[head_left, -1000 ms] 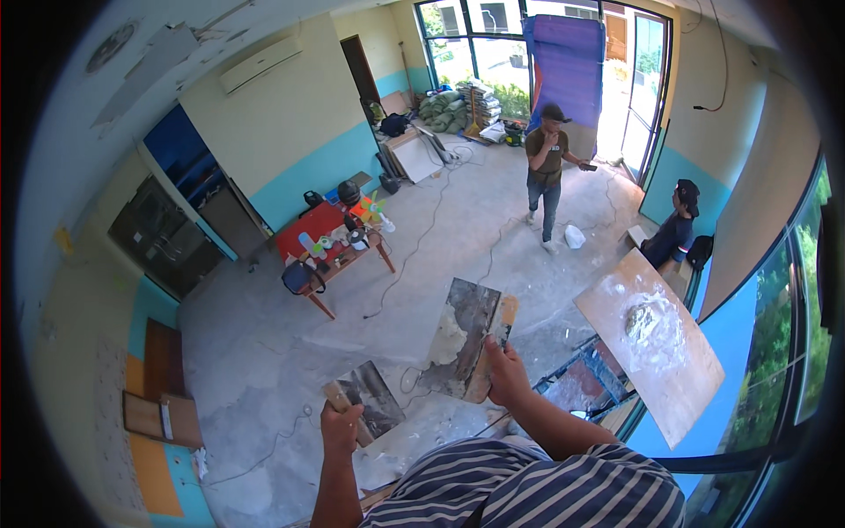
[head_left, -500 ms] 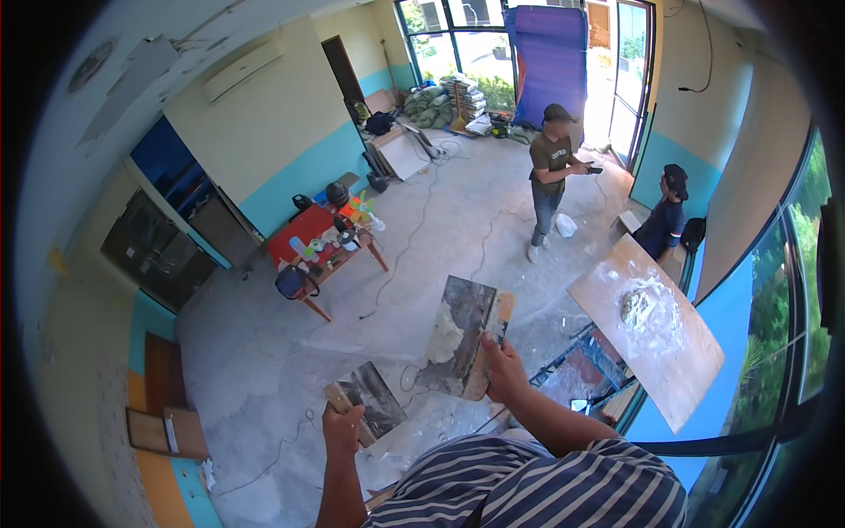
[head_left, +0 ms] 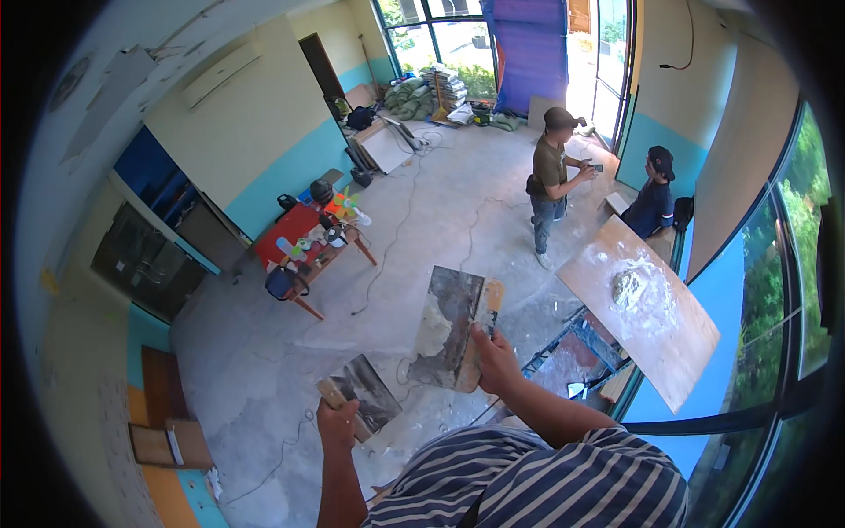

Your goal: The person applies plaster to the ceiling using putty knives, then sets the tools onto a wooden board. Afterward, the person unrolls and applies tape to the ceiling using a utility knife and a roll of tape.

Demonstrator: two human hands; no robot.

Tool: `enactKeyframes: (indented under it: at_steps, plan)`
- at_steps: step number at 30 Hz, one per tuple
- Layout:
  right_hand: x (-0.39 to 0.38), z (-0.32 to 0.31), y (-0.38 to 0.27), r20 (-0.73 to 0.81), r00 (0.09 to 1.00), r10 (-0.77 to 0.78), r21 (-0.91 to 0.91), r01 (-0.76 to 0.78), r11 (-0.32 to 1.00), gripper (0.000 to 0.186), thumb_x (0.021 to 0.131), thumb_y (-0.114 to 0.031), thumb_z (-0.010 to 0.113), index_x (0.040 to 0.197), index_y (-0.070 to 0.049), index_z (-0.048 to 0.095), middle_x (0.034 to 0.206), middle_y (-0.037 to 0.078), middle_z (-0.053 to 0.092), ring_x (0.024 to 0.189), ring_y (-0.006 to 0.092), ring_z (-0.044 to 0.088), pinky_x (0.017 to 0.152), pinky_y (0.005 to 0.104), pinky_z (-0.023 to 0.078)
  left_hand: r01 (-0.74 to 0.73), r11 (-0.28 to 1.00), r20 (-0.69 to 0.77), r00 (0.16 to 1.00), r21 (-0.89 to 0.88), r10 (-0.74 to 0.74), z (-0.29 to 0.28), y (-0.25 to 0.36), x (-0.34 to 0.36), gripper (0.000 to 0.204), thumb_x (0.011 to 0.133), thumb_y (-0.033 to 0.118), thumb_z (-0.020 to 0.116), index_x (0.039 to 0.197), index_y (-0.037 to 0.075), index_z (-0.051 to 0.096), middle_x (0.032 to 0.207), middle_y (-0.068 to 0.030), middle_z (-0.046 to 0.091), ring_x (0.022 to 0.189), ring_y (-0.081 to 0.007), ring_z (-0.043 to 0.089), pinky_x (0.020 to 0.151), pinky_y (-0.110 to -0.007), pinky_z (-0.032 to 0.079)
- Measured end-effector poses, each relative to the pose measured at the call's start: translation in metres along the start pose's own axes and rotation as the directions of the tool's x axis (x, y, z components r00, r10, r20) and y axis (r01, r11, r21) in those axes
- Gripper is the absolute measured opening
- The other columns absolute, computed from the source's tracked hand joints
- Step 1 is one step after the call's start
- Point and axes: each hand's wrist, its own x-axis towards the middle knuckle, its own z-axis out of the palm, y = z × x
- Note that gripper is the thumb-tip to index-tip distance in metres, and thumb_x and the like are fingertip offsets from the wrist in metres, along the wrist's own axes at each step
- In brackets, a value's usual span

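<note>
My left hand [head_left: 337, 418] grips the wooden handle of a steel plastering blade [head_left: 371, 392], smeared grey. My right hand [head_left: 495, 359] holds a larger steel blade [head_left: 444, 326] with an orange-tan handle strip along its right, carrying a lump of pale plaster [head_left: 431, 327] on its left part. The two blades are held apart, in front of my striped shirt, above the dusty concrete floor. To the right of my right hand a tilted-looking plywood board [head_left: 673, 343] bears a heap of white plaster [head_left: 629, 290].
A red-topped table [head_left: 277, 233] with bottles stands left. A standing person [head_left: 550, 180] holding a phone faces another person [head_left: 651, 194] by the right wall. Blue metal frame [head_left: 590, 343] is under the board. Cables cross the floor; sacks [head_left: 440, 92] pile by the windows.
The standing person has turned rightward toward the other person and now holds the phone out with both hands. My view has shifted slightly; both my hands keep their hold on the blades.
</note>
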Motion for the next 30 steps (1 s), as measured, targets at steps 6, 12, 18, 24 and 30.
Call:
enactKeyframes:
  at_steps: [6, 12, 18, 24, 30]
  plan:
    - [-0.005, 0.004, -0.003, -0.009, 1.0, -0.021, 0.0, 0.021, 1.0, 0.042, 0.095, -0.035, 0.059, 0.125, -0.009, 0.047, 0.109, 0.005, 0.062, 0.095, 0.0177, 0.063, 0.081, 0.0391, 0.054, -0.003, 1.0, 0.02, 1.0, 0.012, 0.003, 0.003, 0.006, -0.003, 0.04, 0.072, 0.001, 0.065, 0.111, -0.002, 0.056, 0.097, -0.0091, 0.06, 0.085, -0.0208, 0.059, 0.078, -0.035, 0.048]
    - [-0.009, 0.004, -0.005, -0.017, 1.0, -0.022, -0.045, 0.021, 0.999, 0.042, 0.095, -0.035, 0.059, 0.126, -0.009, 0.047, 0.109, 0.004, 0.062, 0.097, 0.0156, 0.061, 0.083, 0.0353, 0.052, -0.121, 0.986, 0.043, 0.992, 0.111, 0.117, 0.003, 0.014, -0.004, 0.039, 0.071, 0.008, 0.07, 0.107, -0.002, 0.059, 0.093, -0.0087, 0.064, 0.082, -0.0188, 0.061, 0.077, -0.033, 0.049]
    - [0.002, -0.01, 0.005, -0.024, 0.998, -0.062, -0.124, 0.058, 0.991, 0.041, 0.095, -0.033, 0.058, 0.127, -0.01, 0.045, 0.111, 0.006, 0.061, 0.098, 0.0211, 0.063, 0.084, 0.0417, 0.053, -0.264, 0.911, 0.09, 0.965, 0.316, 0.248, 0.014, 0.071, -0.017, 0.039, 0.074, 0.015, 0.071, 0.108, -0.001, 0.061, 0.093, -0.0106, 0.067, 0.082, -0.0195, 0.063, 0.076, -0.033, 0.05]
    - [0.004, -0.004, 0.002, -0.003, 0.994, -0.106, -0.128, 0.105, 0.986, 0.038, 0.094, -0.029, 0.06, 0.125, -0.009, 0.049, 0.11, 0.005, 0.062, 0.098, 0.0195, 0.063, 0.084, 0.0381, 0.053, -0.378, 0.856, 0.194, 0.925, 0.354, 0.328, 0.02, 0.111, -0.018, 0.038, 0.075, 0.019, 0.072, 0.106, 0.0, 0.062, 0.09, -0.0117, 0.068, 0.082, -0.0207, 0.064, 0.075, -0.034, 0.05]
    - [-0.001, 0.001, 0.003, 0.083, 0.988, -0.13, -0.111, 0.139, 0.984, 0.032, 0.097, -0.021, 0.056, 0.125, -0.009, 0.049, 0.112, 0.006, 0.062, 0.101, 0.0188, 0.062, 0.086, 0.0371, 0.052, -0.403, 0.854, 0.285, 0.904, 0.328, 0.317, 0.041, 0.125, -0.024, 0.038, 0.076, 0.021, 0.072, 0.108, 0.002, 0.062, 0.091, -0.0125, 0.068, 0.082, -0.0225, 0.064, 0.076, -0.034, 0.049]
